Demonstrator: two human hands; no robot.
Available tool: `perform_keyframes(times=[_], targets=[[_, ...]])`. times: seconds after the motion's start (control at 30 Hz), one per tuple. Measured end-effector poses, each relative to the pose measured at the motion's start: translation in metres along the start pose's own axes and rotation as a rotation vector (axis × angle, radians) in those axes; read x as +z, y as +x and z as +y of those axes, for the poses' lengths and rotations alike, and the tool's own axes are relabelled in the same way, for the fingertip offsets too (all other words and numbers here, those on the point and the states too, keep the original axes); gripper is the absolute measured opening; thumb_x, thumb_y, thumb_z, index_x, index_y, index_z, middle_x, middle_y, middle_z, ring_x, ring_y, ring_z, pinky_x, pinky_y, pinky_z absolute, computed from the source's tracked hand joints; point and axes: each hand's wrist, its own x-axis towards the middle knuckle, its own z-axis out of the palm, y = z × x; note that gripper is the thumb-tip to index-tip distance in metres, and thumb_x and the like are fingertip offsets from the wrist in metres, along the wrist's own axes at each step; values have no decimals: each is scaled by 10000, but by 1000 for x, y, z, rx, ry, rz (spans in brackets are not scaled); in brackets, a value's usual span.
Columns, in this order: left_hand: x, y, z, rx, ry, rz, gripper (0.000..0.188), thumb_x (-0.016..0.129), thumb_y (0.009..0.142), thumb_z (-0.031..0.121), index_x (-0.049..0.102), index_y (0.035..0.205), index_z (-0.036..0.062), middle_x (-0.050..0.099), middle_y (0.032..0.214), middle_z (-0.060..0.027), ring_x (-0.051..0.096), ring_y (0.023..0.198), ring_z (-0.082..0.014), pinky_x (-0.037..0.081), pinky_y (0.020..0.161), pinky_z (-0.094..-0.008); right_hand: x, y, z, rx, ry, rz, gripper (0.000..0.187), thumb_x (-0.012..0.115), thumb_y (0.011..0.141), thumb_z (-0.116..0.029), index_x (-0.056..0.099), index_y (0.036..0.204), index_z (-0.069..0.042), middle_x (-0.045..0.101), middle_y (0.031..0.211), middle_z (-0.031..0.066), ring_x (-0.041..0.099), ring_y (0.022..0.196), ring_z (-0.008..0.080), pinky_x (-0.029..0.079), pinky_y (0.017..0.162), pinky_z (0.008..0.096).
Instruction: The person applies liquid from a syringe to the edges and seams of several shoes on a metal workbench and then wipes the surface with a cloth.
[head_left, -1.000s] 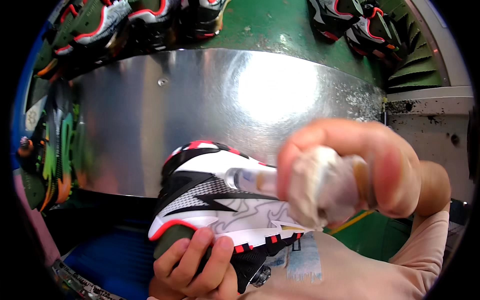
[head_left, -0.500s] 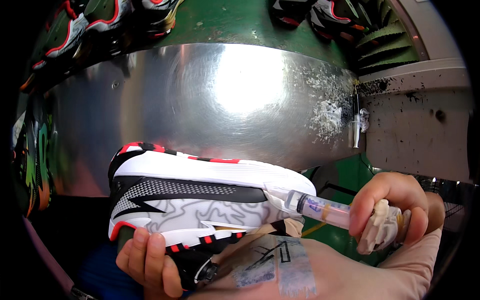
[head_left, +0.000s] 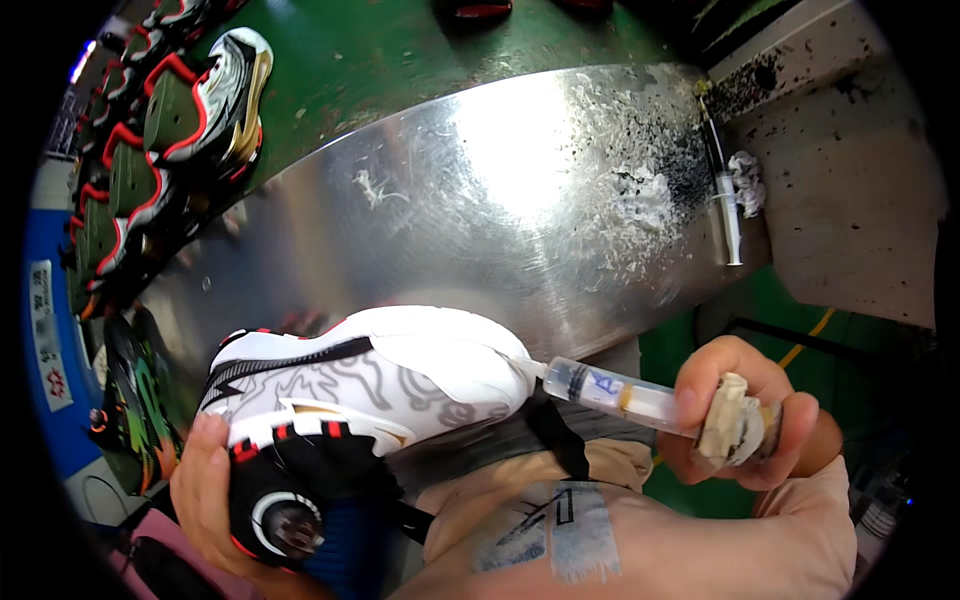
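Observation:
A white, grey and black sneaker [head_left: 440,395] with red accents lies tilted on its side, toe to the right. My left hand [head_left: 205,485] is closed around its heel and collar end; part of the fingers is behind the shoe. In my right hand [head_left: 740,385] is a clear plastic syringe [head_left: 612,390], gripped by its back end. The syringe's thin tip touches, or comes very near, the white sole edge at the toe. A crumpled whitish wad [head_left: 735,425] sits in the right hand's fingers around the plunger end.
A shiny metal plate [head_left: 400,240], specked with white and black residue, lies on the green table [head_left: 370,90]. A second syringe [head_left: 728,210] rests at its right end, beside crumpled tissue [head_left: 747,185]. Several similar sneakers [head_left: 205,115] line the left; a dark green-orange shoe [head_left: 140,400] is nearer.
The sneaker has turned, showing its toe and lacing side more, and its toe has shifted left. The syringe has followed to the toe edge. The whole view has swung too.

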Motion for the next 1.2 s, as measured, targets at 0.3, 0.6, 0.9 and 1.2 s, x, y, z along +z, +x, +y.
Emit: perform_keyframes(times=[0.3, 0.6, 0.9, 1.2], targets=[[1, 94, -12, 44, 152, -426, 855, 883, 396, 565, 617, 1004, 26, 648, 953, -86, 619, 856, -304, 439, 795, -391, -32, 42, 48, -148, 408, -221, 873, 484, 838, -717, 383, 1309, 12, 515, 960, 59, 408, 698, 57, 337, 590, 214], [-7, 97, 31, -288, -9, -427, 827, 919, 435, 534, 579, 965, -3, 656, 753, -79, 663, 680, -238, 502, 647, -317, -43, 49, 45, -254, 306, -268, 859, 482, 853, -698, 396, 1322, 16, 543, 1036, 56, 498, 833, 70, 432, 730, 229], [110, 278, -61, -536, -453, -86, 465, 802, 677, 349, 678, 957, -1, 701, 858, -146, 678, 754, -226, 525, 722, -350, -63, 61, 11, -653, 65, -44, 735, 613, 848, -592, 407, 1239, -5, 548, 922, 70, 529, 747, 101, 418, 623, 220], [170, 293, -52, -338, -466, 363, 636, 749, 723, 258, 510, 1233, -37, 660, 1064, -200, 637, 1009, -334, 481, 891, -440, -69, 62, 21, -486, -158, 243, 777, 671, 753, -670, 421, 1158, -55, 549, 717, 44, 447, 561, 62, 322, 474, 196]])
